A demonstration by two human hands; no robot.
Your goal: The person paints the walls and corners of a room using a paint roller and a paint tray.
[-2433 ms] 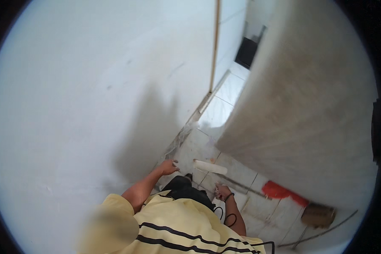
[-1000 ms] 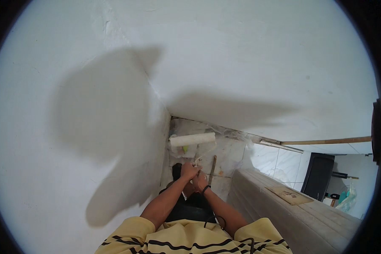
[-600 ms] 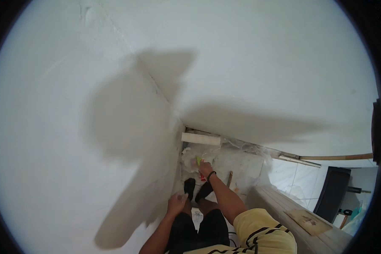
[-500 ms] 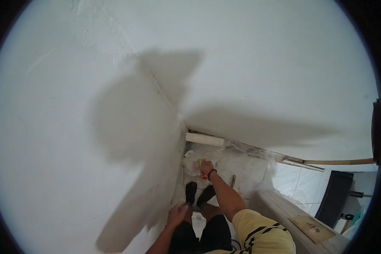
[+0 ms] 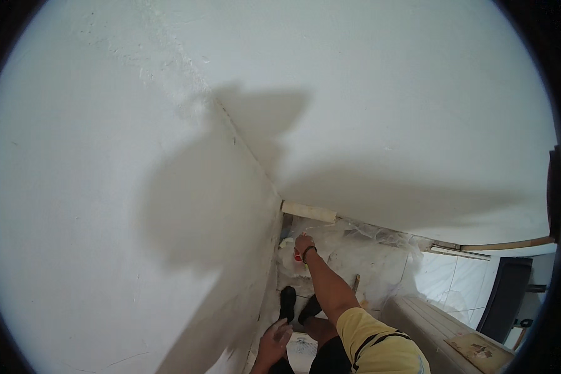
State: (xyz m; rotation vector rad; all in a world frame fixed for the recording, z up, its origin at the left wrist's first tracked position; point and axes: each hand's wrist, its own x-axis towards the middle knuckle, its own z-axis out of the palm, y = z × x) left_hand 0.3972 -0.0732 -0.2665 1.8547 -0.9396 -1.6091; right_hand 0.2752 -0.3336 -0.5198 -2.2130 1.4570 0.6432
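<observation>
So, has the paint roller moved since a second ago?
Yes: the paint roller has moved closer to the room corner; its left end now appears right by it.

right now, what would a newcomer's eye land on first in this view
Probably the big dark shadow cast across the two white walls around their corner. Next, the pale paint roller low in that corner, its handle gripped by the outstretched right hand. Then the bright yellow sleeve at the lower edge, right of centre.
</observation>
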